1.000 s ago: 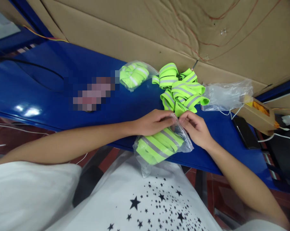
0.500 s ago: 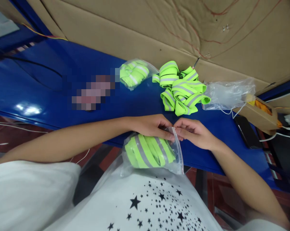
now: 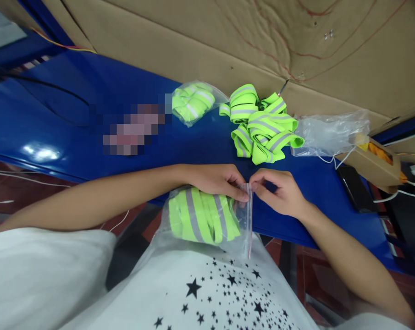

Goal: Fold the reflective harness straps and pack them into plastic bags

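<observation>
A clear zip-lock bag (image 3: pixel 243 236) hangs at the table's near edge, in front of my shirt. Folded neon-yellow reflective straps (image 3: pixel 203 217) with grey stripes fill it. My left hand (image 3: pixel 221 179) lies over the bag's top, thumb and fingers closed on it near the zip strip. At the upper end of that strip, my right hand (image 3: pixel 279 190) pinches the corner of the bag between thumb and fingertips. Beyond my hands lies a loose pile of the same reflective straps (image 3: pixel 267 126), and left of it another bag of straps (image 3: pixel 193 103).
On the blue table (image 3: pixel 124 87), a stack of clear plastic bags (image 3: pixel 327 133) lies at the right, beside an open cardboard box (image 3: pixel 375 162) and a black phone (image 3: pixel 356 188) with white cables. A blurred-out patch covers something at the left. Cardboard (image 3: pixel 179 41) walls the back.
The bag of straps has shifted a little to the left and its zip edge hangs straighter. My right hand stays at the corner, its fingers slightly more curled.
</observation>
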The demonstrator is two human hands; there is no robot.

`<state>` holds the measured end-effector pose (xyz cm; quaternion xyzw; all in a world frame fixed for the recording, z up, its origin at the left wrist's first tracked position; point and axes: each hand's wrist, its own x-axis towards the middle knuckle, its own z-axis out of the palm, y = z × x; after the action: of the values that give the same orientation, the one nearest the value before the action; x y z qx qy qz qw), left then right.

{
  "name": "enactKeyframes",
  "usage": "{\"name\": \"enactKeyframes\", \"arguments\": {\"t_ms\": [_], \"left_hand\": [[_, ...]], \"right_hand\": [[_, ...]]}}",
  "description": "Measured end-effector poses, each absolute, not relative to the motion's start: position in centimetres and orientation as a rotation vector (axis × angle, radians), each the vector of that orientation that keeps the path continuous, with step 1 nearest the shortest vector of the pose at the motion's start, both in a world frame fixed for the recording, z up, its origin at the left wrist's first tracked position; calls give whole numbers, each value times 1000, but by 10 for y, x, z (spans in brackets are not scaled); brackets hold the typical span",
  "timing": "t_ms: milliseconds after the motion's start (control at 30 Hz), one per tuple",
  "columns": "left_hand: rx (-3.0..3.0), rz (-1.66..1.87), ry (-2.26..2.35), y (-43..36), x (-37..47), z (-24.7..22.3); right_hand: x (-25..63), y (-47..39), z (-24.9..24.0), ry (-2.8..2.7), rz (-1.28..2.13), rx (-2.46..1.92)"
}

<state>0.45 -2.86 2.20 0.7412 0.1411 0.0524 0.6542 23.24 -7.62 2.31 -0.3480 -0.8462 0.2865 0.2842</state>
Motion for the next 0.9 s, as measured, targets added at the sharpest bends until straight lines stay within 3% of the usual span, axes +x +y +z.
{"name": "enactKeyframes", "arguments": {"t_ms": [100, 267, 600, 900], "left_hand": [[1661, 152, 336, -29, 4, 21], [1664, 232, 354, -29, 5, 20], [1801, 676, 585, -24, 5, 11], [1777, 732, 654, -22, 6, 14]], "right_hand": [[233, -76, 22, -2316, 581, -926], [235, -74, 25, -2204, 619, -1006], [232, -73, 19, -2215, 893, -1124], [229, -71, 9, -1899, 1188, -1133]]}}
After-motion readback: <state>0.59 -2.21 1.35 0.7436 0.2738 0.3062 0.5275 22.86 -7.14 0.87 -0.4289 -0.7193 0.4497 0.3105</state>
